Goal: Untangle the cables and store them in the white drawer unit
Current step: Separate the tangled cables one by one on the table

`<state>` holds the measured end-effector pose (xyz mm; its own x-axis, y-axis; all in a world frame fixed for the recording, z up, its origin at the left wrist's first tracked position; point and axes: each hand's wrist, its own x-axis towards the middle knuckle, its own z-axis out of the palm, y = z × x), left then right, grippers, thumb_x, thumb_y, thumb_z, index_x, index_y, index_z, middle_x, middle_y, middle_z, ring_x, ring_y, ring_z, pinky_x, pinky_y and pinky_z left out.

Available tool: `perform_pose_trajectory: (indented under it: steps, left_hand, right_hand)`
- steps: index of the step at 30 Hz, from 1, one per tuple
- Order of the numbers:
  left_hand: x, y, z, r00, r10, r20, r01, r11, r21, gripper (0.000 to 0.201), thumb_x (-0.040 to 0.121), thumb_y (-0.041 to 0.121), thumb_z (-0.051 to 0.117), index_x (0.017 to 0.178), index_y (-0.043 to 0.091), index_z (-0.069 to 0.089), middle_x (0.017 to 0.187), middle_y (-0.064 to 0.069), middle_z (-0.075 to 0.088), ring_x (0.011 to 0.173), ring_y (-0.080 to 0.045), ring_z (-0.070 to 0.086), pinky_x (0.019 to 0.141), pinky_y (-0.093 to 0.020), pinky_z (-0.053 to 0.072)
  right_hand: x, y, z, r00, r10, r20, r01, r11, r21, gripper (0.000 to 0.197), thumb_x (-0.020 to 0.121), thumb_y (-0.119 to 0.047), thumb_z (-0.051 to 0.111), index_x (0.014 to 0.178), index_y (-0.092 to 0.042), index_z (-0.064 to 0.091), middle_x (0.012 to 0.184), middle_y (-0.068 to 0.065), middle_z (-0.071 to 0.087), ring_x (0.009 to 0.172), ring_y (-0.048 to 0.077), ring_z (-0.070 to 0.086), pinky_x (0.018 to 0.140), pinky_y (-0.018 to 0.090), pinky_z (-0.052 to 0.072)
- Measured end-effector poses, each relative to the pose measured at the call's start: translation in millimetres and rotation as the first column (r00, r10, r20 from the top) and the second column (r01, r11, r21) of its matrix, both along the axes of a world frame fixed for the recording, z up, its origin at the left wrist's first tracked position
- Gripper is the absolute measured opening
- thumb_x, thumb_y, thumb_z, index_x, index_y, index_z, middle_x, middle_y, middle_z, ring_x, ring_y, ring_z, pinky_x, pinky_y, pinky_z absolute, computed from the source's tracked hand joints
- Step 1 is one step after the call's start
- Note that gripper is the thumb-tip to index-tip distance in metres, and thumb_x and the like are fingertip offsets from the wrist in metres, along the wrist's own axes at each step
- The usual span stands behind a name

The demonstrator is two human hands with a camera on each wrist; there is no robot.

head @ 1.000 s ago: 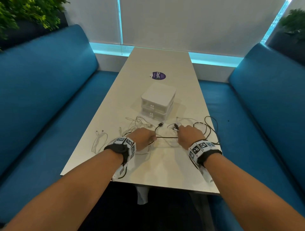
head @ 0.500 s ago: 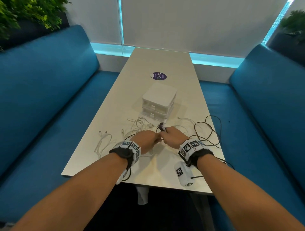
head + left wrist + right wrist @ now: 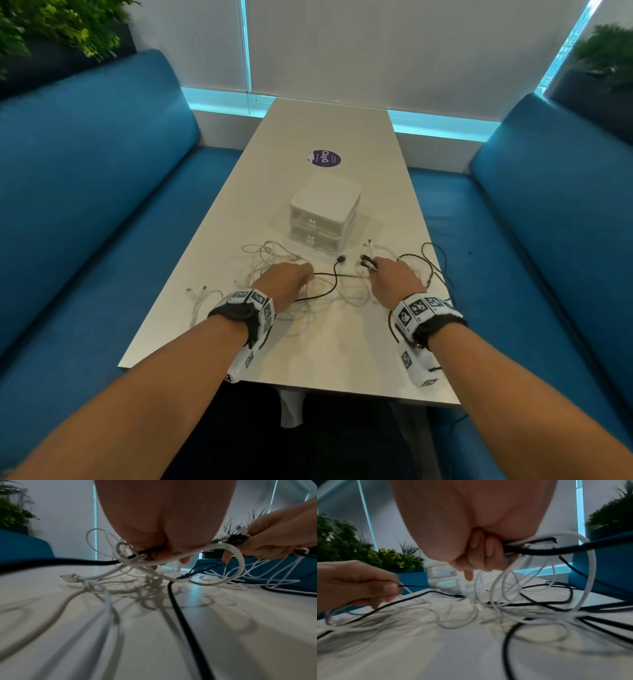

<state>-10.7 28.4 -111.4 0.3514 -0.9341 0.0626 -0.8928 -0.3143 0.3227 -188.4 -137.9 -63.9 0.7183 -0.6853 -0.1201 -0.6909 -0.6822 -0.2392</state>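
A tangle of white cables (image 3: 274, 260) and black cables (image 3: 431, 263) lies on the white table (image 3: 342, 359) in front of the white drawer unit (image 3: 323, 212), whose two drawers are closed. My left hand (image 3: 287, 279) pinches a thin black cable (image 3: 337, 275) that runs across to my right hand (image 3: 394, 279). The right hand grips a bundle of black and white cable ends (image 3: 368, 262), with plugs sticking out past the fingers. From the left wrist, the left hand (image 3: 163, 555) holds a black and a white strand. From the right wrist, curled fingers (image 3: 488, 555) hold the cable bundle (image 3: 530, 549).
Blue sofa benches (image 3: 85, 192) line both long sides of the table. A purple round sticker (image 3: 326, 158) lies beyond the drawer unit. A loose white cable (image 3: 198, 298) rests near the left edge. Plants (image 3: 61, 24) stand behind the benches.
My hands, which met at the middle half a second ago, have drawn apart, stretching the black cable between them. The right hand now holds several plug ends.
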Motion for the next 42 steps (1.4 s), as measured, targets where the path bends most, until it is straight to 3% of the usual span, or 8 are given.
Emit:
perform_pose_trajectory:
  steps: [5,10,16,22,29,34,36,42]
  left_hand:
    - [-5,-8,1,0.996,0.021,0.087,-0.027,0.998,0.063,0.024,0.105,0.029,0.037,0.108,0.017,0.058,0.091,-0.010,0.065,0.081,-0.033,0.061,0.067,-0.039,0.047]
    - [-16,-16,10,0.993,-0.044,0.105,0.038,0.997,0.064,0.026,0.106,0.025,0.039,0.114,0.019,0.063,0.091,-0.011,0.068,0.078,-0.032,0.063,0.072,-0.046,0.053]
    - [-12,-11,6,0.996,-0.065,0.058,0.063,0.998,0.026,0.019,0.105,0.027,0.042,0.102,0.016,0.058,0.088,-0.006,0.065,0.077,-0.028,0.061,0.071,-0.043,0.050]
    - [-1,2,0,0.996,-0.030,0.087,0.028,0.999,0.015,0.027,0.107,0.031,0.035,0.099,0.016,0.056,0.092,-0.006,0.065,0.082,-0.029,0.061,0.074,-0.040,0.047]
    - [-3,-11,3,0.987,-0.014,0.163,0.010,0.999,0.030,0.015,0.104,0.028,0.040,0.109,0.026,0.054,0.089,-0.006,0.064,0.078,-0.031,0.060,0.062,-0.035,0.043]
    - [-10,-19,11,0.983,-0.064,0.172,0.055,0.997,0.059,0.021,0.104,0.024,0.042,0.115,0.022,0.061,0.088,-0.008,0.067,0.075,-0.030,0.063,0.066,-0.043,0.052]
    - [-10,-17,9,0.988,-0.065,0.139,0.059,0.997,0.049,0.019,0.104,0.023,0.043,0.115,0.021,0.059,0.090,-0.006,0.068,0.077,-0.028,0.063,0.067,-0.043,0.052]
    - [5,0,7,1.000,-0.022,-0.007,0.022,1.000,-0.003,0.025,0.106,0.031,0.037,0.100,0.018,0.057,0.095,-0.004,0.063,0.087,-0.026,0.058,0.076,-0.038,0.044]
  right_hand:
    - [17,21,-2,0.974,0.121,0.190,-0.128,0.992,0.024,0.022,0.102,-0.028,0.039,0.106,-0.013,0.055,0.095,0.016,0.065,0.087,0.036,0.060,0.066,0.034,0.039]
    - [36,45,-6,0.949,0.229,0.217,-0.263,0.954,0.142,0.026,0.102,-0.024,0.042,0.108,-0.010,0.063,0.101,0.017,0.067,0.093,0.036,0.061,0.068,0.032,0.038]
    - [33,36,-10,0.982,0.156,0.110,-0.180,0.949,0.260,0.028,0.101,-0.024,0.042,0.098,-0.018,0.069,0.094,0.005,0.060,0.082,0.025,0.058,0.069,0.031,0.043]
    - [7,1,-18,0.999,0.018,-0.033,-0.016,0.997,0.076,0.027,0.101,-0.029,0.043,0.112,-0.012,0.061,0.108,0.015,0.066,0.097,0.033,0.062,0.076,0.034,0.046]
    - [24,16,-8,0.973,0.054,0.225,-0.066,0.997,0.044,0.029,0.103,-0.028,0.038,0.108,-0.008,0.057,0.099,0.018,0.065,0.090,0.038,0.061,0.069,0.036,0.043]
    - [36,41,-11,0.961,0.213,0.175,-0.244,0.953,0.181,0.026,0.101,-0.029,0.044,0.107,-0.013,0.063,0.102,0.014,0.069,0.093,0.034,0.063,0.073,0.036,0.047]
    - [35,42,-14,0.964,0.179,0.195,-0.226,0.940,0.256,0.023,0.100,-0.031,0.046,0.104,-0.017,0.065,0.102,0.009,0.070,0.095,0.031,0.064,0.079,0.038,0.050]
    - [15,9,-7,0.989,-0.043,0.141,-0.002,0.953,0.302,0.022,0.100,-0.026,0.048,0.103,-0.020,0.068,0.098,0.007,0.064,0.084,0.025,0.058,0.065,0.030,0.040]
